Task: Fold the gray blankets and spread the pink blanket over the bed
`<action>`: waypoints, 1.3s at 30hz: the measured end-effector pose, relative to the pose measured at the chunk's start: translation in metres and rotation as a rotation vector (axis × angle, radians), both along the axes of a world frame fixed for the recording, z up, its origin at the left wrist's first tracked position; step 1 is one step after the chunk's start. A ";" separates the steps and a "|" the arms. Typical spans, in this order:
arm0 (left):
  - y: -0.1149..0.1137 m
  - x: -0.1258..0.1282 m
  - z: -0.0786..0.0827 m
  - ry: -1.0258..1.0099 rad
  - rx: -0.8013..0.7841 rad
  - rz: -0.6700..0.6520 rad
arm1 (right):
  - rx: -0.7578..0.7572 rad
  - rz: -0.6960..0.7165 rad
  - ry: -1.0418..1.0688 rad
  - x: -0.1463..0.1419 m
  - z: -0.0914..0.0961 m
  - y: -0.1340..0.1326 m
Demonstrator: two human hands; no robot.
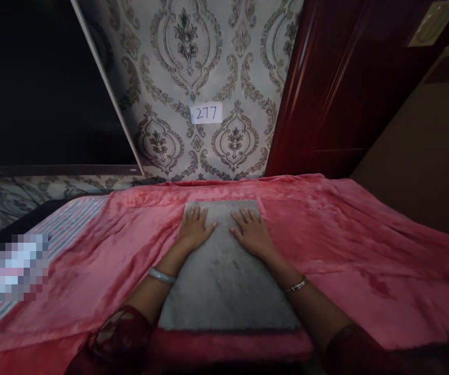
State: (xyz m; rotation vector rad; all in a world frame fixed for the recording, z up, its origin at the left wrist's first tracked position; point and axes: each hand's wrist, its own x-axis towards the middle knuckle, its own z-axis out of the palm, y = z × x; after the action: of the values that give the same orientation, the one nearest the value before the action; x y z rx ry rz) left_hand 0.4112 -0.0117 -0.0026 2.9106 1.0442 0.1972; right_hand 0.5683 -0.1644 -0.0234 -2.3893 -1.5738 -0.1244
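Note:
A grey, soft-looking rectangular cloth (224,276) lies spread flat in front of me, perhaps a towel. My left hand (196,229) rests palm down near its far left corner, fingers apart. Near the far right corner my right hand (252,232) lies flat in the same way, its thumb pointing inward. Neither hand grips anything. Under the cloth is a pink plush blanket (313,302), rumpled in places, which shows on all sides of it. Small wrinkles run across the middle of the cloth.
A striped sheet (74,221) shows at the left beside a blurred-out patch. Behind stand a dark screen (45,88), patterned wallpaper (187,41) with a paper label (207,113) reading 277, and a dark red wooden panel (325,94). A brown board-like surface (423,146) leans at the right.

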 end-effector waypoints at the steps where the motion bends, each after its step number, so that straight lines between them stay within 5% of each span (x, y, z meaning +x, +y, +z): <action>1: 0.001 -0.002 0.001 0.019 -0.010 0.033 | 0.002 0.000 0.000 -0.001 0.000 -0.001; 9: 0.006 -0.035 0.016 0.091 -0.021 0.100 | -0.033 0.002 0.034 0.002 0.011 -0.005; 13: -0.026 -0.049 0.025 0.051 0.052 0.022 | -0.077 0.010 0.077 -0.013 0.020 -0.023; 17: -0.080 -0.067 0.009 0.020 0.008 -0.292 | -0.050 0.141 0.054 -0.049 0.012 -0.058; 21: -0.105 -0.079 -0.016 -0.015 -0.011 -0.369 | -0.069 0.166 0.034 -0.069 -0.001 -0.079; 28: -0.095 -0.090 -0.022 -0.049 -0.017 -0.397 | -0.059 0.160 0.015 -0.064 -0.003 -0.079; 39: -0.081 -0.154 -0.027 -0.046 -0.076 -0.326 | -0.018 0.179 0.070 -0.061 -0.010 -0.077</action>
State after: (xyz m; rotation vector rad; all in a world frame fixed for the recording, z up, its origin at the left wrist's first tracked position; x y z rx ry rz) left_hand 0.2569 -0.0925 -0.0295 2.9352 0.5449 0.2035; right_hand 0.5077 -0.2414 -0.0338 -2.2267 -1.7531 0.0093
